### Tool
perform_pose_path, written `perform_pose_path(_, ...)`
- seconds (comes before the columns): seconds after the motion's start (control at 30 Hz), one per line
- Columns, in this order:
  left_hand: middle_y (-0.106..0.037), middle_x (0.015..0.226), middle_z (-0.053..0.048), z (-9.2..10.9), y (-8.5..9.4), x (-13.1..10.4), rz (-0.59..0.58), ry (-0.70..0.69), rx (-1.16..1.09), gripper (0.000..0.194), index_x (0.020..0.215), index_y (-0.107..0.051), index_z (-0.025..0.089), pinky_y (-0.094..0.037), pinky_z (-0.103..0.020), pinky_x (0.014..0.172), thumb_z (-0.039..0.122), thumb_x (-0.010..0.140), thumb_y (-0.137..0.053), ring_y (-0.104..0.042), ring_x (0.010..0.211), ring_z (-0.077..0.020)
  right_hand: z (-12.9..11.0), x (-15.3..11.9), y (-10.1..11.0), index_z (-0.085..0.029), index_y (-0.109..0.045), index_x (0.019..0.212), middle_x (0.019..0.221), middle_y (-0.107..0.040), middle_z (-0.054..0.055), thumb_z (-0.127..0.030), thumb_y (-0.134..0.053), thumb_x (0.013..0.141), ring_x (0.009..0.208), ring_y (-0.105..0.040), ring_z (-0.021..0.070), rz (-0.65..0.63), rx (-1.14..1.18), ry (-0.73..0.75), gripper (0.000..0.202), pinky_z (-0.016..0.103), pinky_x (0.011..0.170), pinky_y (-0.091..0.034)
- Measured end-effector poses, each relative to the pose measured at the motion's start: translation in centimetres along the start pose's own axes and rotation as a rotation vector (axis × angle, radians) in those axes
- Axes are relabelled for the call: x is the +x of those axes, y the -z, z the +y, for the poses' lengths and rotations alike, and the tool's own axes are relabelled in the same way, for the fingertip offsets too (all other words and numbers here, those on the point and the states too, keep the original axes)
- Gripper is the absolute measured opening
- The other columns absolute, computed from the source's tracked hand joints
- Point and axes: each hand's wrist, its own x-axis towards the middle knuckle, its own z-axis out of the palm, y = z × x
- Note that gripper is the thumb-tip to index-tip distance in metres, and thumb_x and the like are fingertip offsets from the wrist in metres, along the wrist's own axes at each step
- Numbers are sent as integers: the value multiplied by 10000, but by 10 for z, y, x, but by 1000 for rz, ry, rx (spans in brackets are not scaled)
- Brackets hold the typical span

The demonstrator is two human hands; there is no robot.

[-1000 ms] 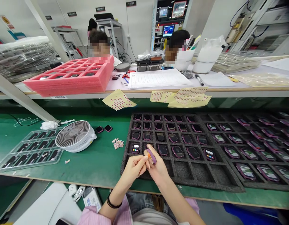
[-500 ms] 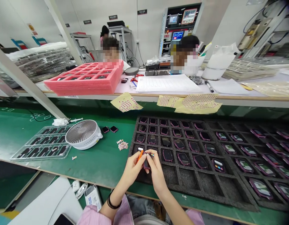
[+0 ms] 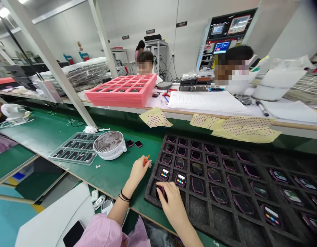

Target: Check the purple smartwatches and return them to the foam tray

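Note:
My left hand (image 3: 138, 169) is closed around a slim orange tool (image 3: 146, 160); its exact kind I cannot make out. That hand is over the green bench, left of the black foam tray (image 3: 151, 192), where the pile of small white pieces lies mostly hidden under the fingers. With its fingers round a purple-framed smartwatch (image 3: 162, 192), my right hand (image 3: 173, 196) reaches into a compartment at the tray's near left corner. The hand covers part of that watch. Just behind it, a lit watch (image 3: 180, 179) and another lit watch (image 3: 164, 173) sit in their compartments.
A white fan (image 3: 109, 145) stands on the bench beside a clear plastic tray (image 3: 73, 151) of black parts. Two small watches (image 3: 134, 143) lie behind it. Above runs a shelf with a pink foam tray (image 3: 119, 99) and paper sheets (image 3: 207, 103). People sit beyond.
My hands have parted. The left moved left with the orange tool to the small white pieces; the right lowered the smartwatch into the foam tray. The view has swung left.

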Motion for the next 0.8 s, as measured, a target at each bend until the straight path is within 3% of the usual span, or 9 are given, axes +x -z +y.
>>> perform_pose_path(0.2,-612,1040,-95,-10,13,8,-17,-144,-26,215,1003,-580,191,-465,-344,858,336,904,-457,-616,947,-227,5,-3,-4,-252,-565,1169,978,-660,58,-228,-414,936,907,-604,220,-18,-141,122,279,361,774,-488)
perform_pose_path(0.27,-581,1153,-109,-15,26,7,74,-183,-31,230,1060,-568,195,-424,-376,970,320,916,-440,-564,1100,-239,7,-5,-6,-259,-532,1218,1010,-644,63,-262,-426,935,917,-605,227,-13,-189,146,303,376,779,-495)
perform_pose_path(0.33,-537,1237,-123,-24,42,4,298,-164,-19,236,1087,-555,190,-358,-403,1054,309,915,-445,-488,1213,-249,8,-6,-7,-260,-512,1237,1047,-629,69,-297,-445,931,940,-604,232,-11,-210,159,315,385,790,-503)
perform_pose_path(0.4,-493,1283,-145,-36,61,-1,602,-92,-1,267,1128,-530,173,-300,-418,1100,308,912,-451,-426,1271,-257,10,-6,-7,-261,-504,1234,1074,-620,72,-318,-459,928,955,-605,231,-22,-204,171,315,382,795,-511)
perform_pose_path(0.47,-432,1347,-162,-53,80,-6,865,36,-6,340,1211,-475,159,-240,-428,1133,308,905,-460,-351,1330,-263,12,-6,-7,-266,-505,1229,1076,-619,73,-332,-466,926,951,-609,232,-43,-199,188,312,377,782,-518)
perform_pose_path(0.5,-390,1391,-161,-62,89,-7,933,120,-43,389,1258,-437,161,-208,-426,1147,306,899,-471,-299,1364,-260,13,-6,-7,-268,-510,1223,1074,-619,75,-339,-467,926,949,-611,235,-50,-200,195,308,377,775,-521)
perform_pose_path(0.6,-295,1474,-140,-91,109,-5,886,440,-311,525,1355,-323,195,-223,-391,1149,315,879,-509,-238,1402,-240,14,-6,-8,-268,-528,1196,1064,-616,79,-339,-465,926,949,-610,242,-48,-208,195,286,382,763,-521)
perform_pose_path(0.7,-466,1333,-166,-116,124,4,716,628,-499,525,1309,-371,169,-430,-377,1010,364,856,-550,-474,1254,-255,13,-6,-9,-262,-540,1172,1058,-616,78,-329,-467,923,943,-609,241,-28,-211,198,268,381,760,-521)
perform_pose_path(0.8,-587,1127,-143,-131,142,12,580,708,-560,547,1220,-452,134,-526,-325,855,396,784,-653,-605,1060,-231,13,-7,-10,-261,-548,1161,1043,-622,80,-340,-456,927,930,-614,241,7,-214,224,264,372,744,-522)
